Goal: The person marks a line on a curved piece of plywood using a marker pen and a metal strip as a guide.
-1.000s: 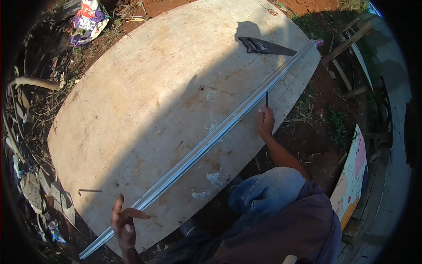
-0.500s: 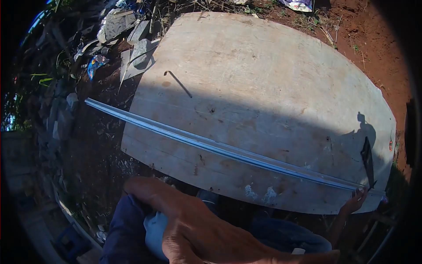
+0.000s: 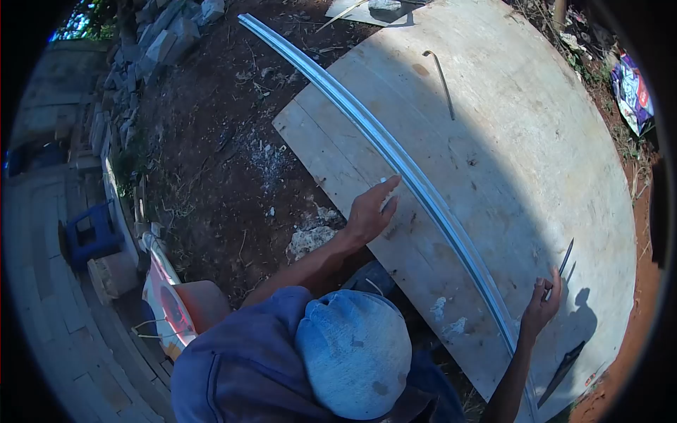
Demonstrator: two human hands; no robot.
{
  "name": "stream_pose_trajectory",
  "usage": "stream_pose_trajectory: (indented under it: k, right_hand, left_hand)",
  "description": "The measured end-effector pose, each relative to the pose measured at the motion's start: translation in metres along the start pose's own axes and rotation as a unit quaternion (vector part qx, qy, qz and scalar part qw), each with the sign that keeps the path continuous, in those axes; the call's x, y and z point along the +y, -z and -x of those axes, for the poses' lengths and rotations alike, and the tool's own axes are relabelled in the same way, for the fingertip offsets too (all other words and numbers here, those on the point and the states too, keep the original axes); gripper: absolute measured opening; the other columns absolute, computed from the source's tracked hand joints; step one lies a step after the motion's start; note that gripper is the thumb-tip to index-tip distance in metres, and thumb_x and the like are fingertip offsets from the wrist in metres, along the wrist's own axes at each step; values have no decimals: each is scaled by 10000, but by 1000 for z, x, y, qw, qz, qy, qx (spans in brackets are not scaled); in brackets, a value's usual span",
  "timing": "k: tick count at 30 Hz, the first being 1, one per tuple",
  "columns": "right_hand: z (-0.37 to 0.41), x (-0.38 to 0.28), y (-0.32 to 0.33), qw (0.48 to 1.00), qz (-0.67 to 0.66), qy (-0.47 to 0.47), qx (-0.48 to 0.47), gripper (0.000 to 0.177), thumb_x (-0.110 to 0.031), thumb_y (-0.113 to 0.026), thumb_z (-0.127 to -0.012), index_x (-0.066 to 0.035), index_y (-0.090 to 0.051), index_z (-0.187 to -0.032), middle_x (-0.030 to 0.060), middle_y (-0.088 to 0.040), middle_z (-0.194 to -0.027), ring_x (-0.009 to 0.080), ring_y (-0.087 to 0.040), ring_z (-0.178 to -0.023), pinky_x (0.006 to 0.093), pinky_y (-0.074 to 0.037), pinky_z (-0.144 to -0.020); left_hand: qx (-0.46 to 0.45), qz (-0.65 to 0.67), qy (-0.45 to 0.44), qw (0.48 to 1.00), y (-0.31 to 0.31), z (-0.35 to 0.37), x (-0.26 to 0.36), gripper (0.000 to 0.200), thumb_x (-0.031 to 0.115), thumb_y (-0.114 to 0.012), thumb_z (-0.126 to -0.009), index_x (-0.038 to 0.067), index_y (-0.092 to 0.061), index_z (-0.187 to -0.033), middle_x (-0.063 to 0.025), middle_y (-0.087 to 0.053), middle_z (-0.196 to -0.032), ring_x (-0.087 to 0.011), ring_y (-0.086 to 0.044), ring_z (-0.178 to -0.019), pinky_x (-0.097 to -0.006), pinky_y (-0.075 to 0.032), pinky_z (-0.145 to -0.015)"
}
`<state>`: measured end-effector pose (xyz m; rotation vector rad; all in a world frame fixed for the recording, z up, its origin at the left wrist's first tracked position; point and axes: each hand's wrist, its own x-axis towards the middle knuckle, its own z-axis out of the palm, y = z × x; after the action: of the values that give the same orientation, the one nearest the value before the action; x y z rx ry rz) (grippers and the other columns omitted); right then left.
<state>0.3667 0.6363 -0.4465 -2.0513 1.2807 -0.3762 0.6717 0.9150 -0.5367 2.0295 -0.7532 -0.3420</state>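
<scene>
A large pale plywood board (image 3: 508, 141) lies on the ground with a long metal strip (image 3: 395, 158) laid across it. My left hand (image 3: 370, 211) rests flat on the board, its fingertips at the near side of the strip, holding nothing. Farther right, my right hand (image 3: 541, 307) grips a thin dark stick (image 3: 564, 259) that points up just past the strip's far side. My blue cap (image 3: 352, 352) and purple shirt fill the bottom of the view.
A hand saw (image 3: 560, 372) lies near the board's right end and a bent metal rod (image 3: 443, 81) near its top. Red soil (image 3: 226, 162), stones (image 3: 169, 28), a blue stool (image 3: 88, 233), a painted panel (image 3: 166, 299) and a colourful bag (image 3: 633, 92) surround it.
The view has swung round over the board. My left hand has come up from near my lap onto the board beside the strip. My right hand stays at the strip with the stick.
</scene>
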Motion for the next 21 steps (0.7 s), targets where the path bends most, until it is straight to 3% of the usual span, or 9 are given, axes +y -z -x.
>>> stream_pose_trajectory:
  k: [3,5,7,8,10,13,18,21]
  right_hand:
    - [13,-3,-80,990,16,127,-62,479,-36,-658,-817,-9,-533,-1279,166,-553,-1101,261,-569,-966,360,-452,-855]
    - [28,6,-114,958,137,236,-87,522,-54,-715,-758,-1,-553,-1251,205,-555,-1130,355,-549,-1033,430,-432,-899]
    - [42,12,-128,956,142,236,-107,520,-64,-735,-735,3,-569,-1223,211,-556,-1142,374,-539,-1051,452,-422,-910]
    - [46,15,-130,956,145,225,-123,518,-75,-755,-712,8,-586,-1195,216,-556,-1154,393,-529,-1069,474,-412,-921]
    - [52,21,-130,951,163,234,-119,516,-82,-767,-694,12,-596,-1172,214,-557,-1147,393,-530,-1063,474,-416,-913]
    - [52,22,-128,946,175,248,-116,446,-69,-740,-726,32,-604,-1139,230,-560,-1131,407,-532,-1036,464,-424,-897]
    - [50,24,-130,942,141,282,-116,283,-20,-698,-753,47,-634,-1020,211,-578,-987,388,-561,-909,444,-453,-836]
    - [51,23,-130,943,142,277,-117,274,-13,-694,-756,42,-630,-1016,206,-566,-961,386,-557,-878,464,-445,-850]
  left_hand:
    - [60,-83,-11,995,34,-15,-32,541,120,-653,-858,20,-454,-1351,-235,-565,-1248,-373,-571,-1121,-414,-462,-932]
    - [113,-152,-14,982,47,-42,-52,709,180,-687,-838,-1,-321,-1418,-268,-479,-1333,-417,-496,-1190,-483,-383,-998]
    - [150,-126,-27,980,49,-78,-75,880,270,-706,-821,-12,-178,-1466,-306,-361,-1412,-463,-408,-1248,-544,-288,-1043]
    - [153,-123,-25,980,47,-96,-85,880,270,-706,-821,-12,-178,-1466,-306,-361,-1412,-463,-408,-1248,-544,-288,-1043]
    - [227,-177,46,957,36,-124,-100,1017,340,-715,-799,18,-48,-1496,-313,-308,-1444,-474,-354,-1293,-581,-215,-1071]
    - [235,-229,128,936,22,-150,-118,1089,358,-712,-776,37,33,-1502,-305,-283,-1463,-475,-296,-1337,-607,-124,-1101]
    - [240,-150,130,950,20,-148,-122,1063,254,-676,-751,42,46,-1502,-299,-265,-1474,-466,-274,-1360,-623,-65,-1114]
    - [243,-132,114,954,22,-148,-120,1042,199,-648,-739,39,44,-1501,-298,-272,-1469,-464,-277,-1359,-612,-66,-1121]
